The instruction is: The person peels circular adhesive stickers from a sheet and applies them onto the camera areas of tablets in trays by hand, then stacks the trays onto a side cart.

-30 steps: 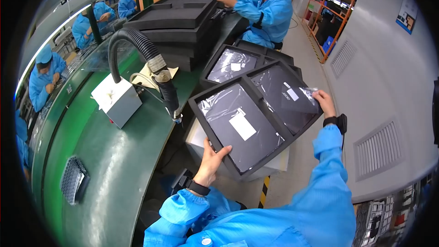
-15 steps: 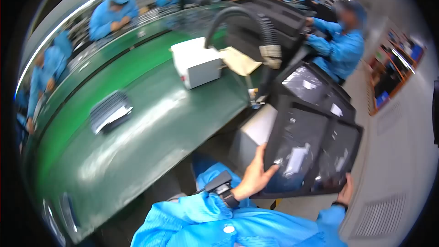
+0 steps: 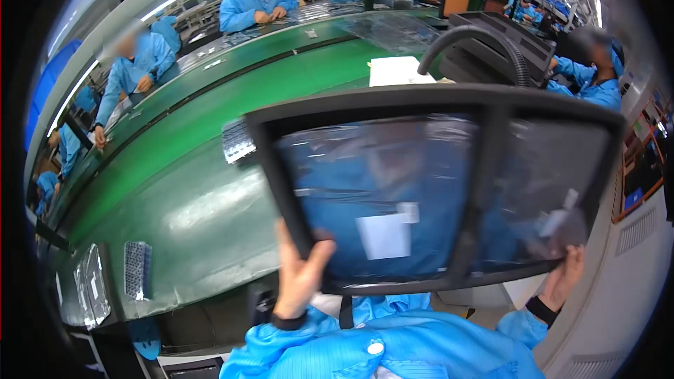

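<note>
A black two-compartment tray [image 3: 479,189] fills the middle of the head view, tilted up in front of my chest. In its larger compartment lies a glossy, film-wrapped flat panel [image 3: 330,189] with white labels; the smaller compartment holds another wrapped panel [image 3: 519,168], also with a pale label. My left hand [image 3: 300,270] grips the tray's left edge near the lower corner, its thumb on the front. At the lower right corner, my right hand [image 3: 564,277] holds the rim, its fingers partly hidden behind the tray.
A green conveyor bench [image 3: 189,217] runs along the left. On it are a bubble-wrapped packet [image 3: 137,270], wrapped items [image 3: 91,284] and a white box [image 3: 400,70]. Black trays [image 3: 502,45] stand behind a ribbed hose [image 3: 516,49]. Several co-workers in blue sit across; another person [image 3: 597,77] is at right.
The tray has come up and left, off the place beside another tray, and now faces me over the bench edge. Both hands moved with it, and my view turned left.
</note>
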`<state>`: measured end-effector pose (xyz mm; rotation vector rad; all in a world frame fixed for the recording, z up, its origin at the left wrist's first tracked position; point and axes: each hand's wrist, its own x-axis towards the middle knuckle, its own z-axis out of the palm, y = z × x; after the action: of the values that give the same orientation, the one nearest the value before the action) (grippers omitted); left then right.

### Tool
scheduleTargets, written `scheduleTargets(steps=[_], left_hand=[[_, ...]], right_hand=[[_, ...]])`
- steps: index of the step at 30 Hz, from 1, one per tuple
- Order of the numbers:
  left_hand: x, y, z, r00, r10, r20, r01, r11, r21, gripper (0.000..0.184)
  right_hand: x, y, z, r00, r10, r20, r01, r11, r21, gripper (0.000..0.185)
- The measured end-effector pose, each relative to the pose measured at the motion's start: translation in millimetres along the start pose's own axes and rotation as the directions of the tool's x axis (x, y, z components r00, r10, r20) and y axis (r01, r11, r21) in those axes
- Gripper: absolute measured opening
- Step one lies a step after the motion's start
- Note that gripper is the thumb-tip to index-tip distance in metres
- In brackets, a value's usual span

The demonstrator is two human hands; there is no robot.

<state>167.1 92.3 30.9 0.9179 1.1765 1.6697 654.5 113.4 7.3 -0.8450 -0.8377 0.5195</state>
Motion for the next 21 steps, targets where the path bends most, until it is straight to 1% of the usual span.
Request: scheduleTargets(steps=[1,2,3,4,5,6,7,8,10,11,12,13,14,15,16,17,18,19,20,21], left_hand=[[-6.4,11.9,-21.8,0.994,0.046,-0.095,-0.042,0.998,0.044,0.07],[-13.8,23.2,-40.9,0.978,0.095,-0.186,-0.078,0.993,0.093,0.07],[-21.5,32.0,-59.1,0.963,0.113,-0.243,-0.089,0.99,0.109,0.071],[-28.7,38.3,-78.4,0.946,0.13,-0.297,-0.096,0.987,0.127,0.072],[-33.9,39.9,-104.2,0.953,0.114,-0.28,-0.07,0.985,0.16,0.072],[-38.4,40.8,-128.7,0.96,0.094,-0.263,-0.044,0.98,0.192,0.072],[-41.6,43.2,-144.8,0.964,0.092,-0.25,-0.01,0.949,0.314,0.069],[-43.4,43.3,-154.2,0.969,0.068,-0.237,0.012,0.948,0.319,0.067],[-44.2,41.7,-174.2,0.972,0.026,-0.234,0.109,0.83,0.547,0.067],[-47.2,44.7,-177.8,0.975,0.06,-0.213,0.129,0.625,0.77,0.064],[-45.3,65.4,-172.5,0.969,-0.025,-0.244,0.232,0.418,0.878,0.059],[-39.2,78.9,-169.3,0.977,0.12,-0.177,0.145,0.237,0.961,0.056],[-31.7,90.2,-165.0,0.967,0.24,-0.08,0.073,0.038,0.997,0.052],[-21.2,101.5,-152.7,0.935,0.354,-0.013,-0.021,0.093,0.995,0.049],[-7.6,116.2,-128.9,0.914,0.4,0.071,-0.151,0.172,0.973,0.047],[5.2,124.1,-111.7,0.913,0.381,0.146,-0.249,0.238,0.939,0.049],[18.7,125.2,-97.3,0.907,0.335,0.256,-0.35,0.26,0.9,0.051],[30.3,124.6,-82.3,0.886,0.29,0.363,-0.442,0.286,0.85,0.053],[42.5,119.0,-63.8,0.86,0.275,0.43,-0.508,0.373,0.777,0.06],[54.2,111.1,-48.2,0.83,0.292,0.476,-0.558,0.424,0.713,0.065]], right_hand=[[-7.5,-9.5,63.3,0.988,0.052,0.148,-0.038,0.994,-0.1,0.018],[-15.2,-8.6,104.2,0.953,0.099,0.287,-0.064,0.989,-0.131,0.015],[-27.8,-3.1,140.2,0.941,0.138,0.31,-0.091,0.983,-0.16,0.012],[-37.6,-0.5,168.8,0.863,0.29,0.413,-0.238,0.956,-0.174,0.013],[-45.5,13.0,187.8,0.81,0.369,0.456,-0.289,0.928,-0.236,0.011],[-54.1,30.7,202.4,0.737,0.443,0.511,-0.39,0.896,-0.214,0.006],[-59.9,38.4,218.2,0.656,0.466,0.594,-0.323,0.884,-0.337,0.005],[-68.4,46.8,231.8,0.603,0.502,0.62,-0.379,0.864,-0.331,0.008],[-78.7,67.4,245.2,0.514,0.617,0.596,-0.515,0.777,-0.36,0.01],[-79.8,76.1,246.6,0.519,0.606,0.603,-0.494,0.788,-0.367,0.01],[-78.9,80.4,250.6,0.579,0.548,0.604,-0.451,0.832,-0.323,0.01],[-74.2,78.3,256.6,0.65,0.445,0.616,-0.309,0.895,-0.322,0.009],[-66.7,72.1,262.5,0.702,0.338,0.627,-0.159,0.932,-0.325,0.009],[-61.7,55.6,276.5,0.695,0.284,0.66,-0.109,0.95,-0.294,0.008],[-61.4,43.7,288.3,0.642,0.286,0.712,-0.175,0.958,-0.227,0.01],[-62.8,37.2,298.2,0.55,0.351,0.757,-0.275,0.933,-0.233,0.011],[-65.2,32.2,307.3,0.45,0.403,0.797,-0.371,0.896,-0.244,0.012],[-68.0,27.8,316.0,0.372,0.409,0.833,-0.393,0.883,-0.258,0.013],[-70.8,24.9,323.2,0.29,0.408,0.865,-0.412,0.87,-0.272,0.014],[-73.5,25.5,327.6,0.233,0.408,0.883,-0.416,0.862,-0.288,0.014]])
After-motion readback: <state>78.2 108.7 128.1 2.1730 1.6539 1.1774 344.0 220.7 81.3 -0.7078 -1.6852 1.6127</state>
